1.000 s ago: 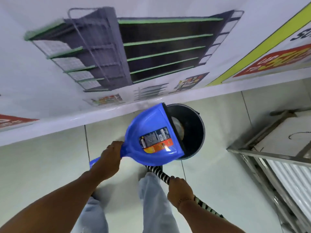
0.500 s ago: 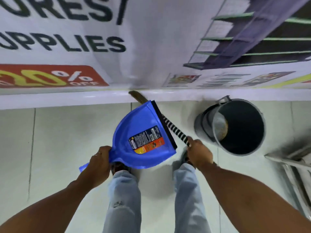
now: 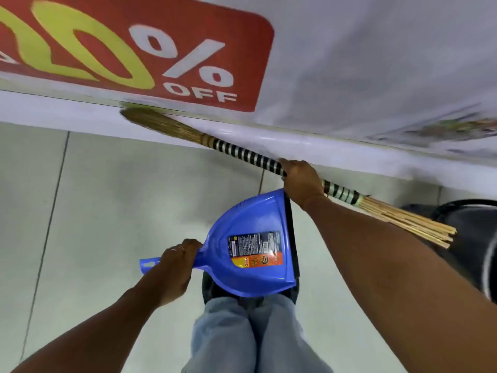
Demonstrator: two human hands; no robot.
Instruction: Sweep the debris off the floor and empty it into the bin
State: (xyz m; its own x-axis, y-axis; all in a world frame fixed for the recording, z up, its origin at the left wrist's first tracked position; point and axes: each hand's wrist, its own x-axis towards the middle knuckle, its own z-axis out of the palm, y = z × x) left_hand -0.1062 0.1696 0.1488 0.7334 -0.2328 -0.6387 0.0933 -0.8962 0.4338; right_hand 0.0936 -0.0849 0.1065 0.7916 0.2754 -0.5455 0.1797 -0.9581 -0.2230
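My left hand [image 3: 176, 267] grips the handle of a blue plastic dustpan [image 3: 250, 249], held above my feet with its labelled underside facing up. My right hand [image 3: 302, 181] is closed around the black-and-white striped wrap of a straw broom [image 3: 242, 153]. The broom lies nearly level, its bristle tip against the wall base at the left and its bare stick ends pointing right. The dark bin [image 3: 468, 232] shows only partly at the right edge, behind my right forearm. No debris is visible on the floor.
A wall banner [image 3: 161, 55] with a red "% OFF" panel runs along the top, above a white skirting ledge [image 3: 349, 154]. Pale floor tiles [image 3: 107, 211] stretch to the left. My legs in light jeans [image 3: 250, 335] stand below the dustpan.
The view has swung left, so the bin has slid to the right edge. The dustpan came away from the bin's mouth. My right hand has raised the broom toward the wall.
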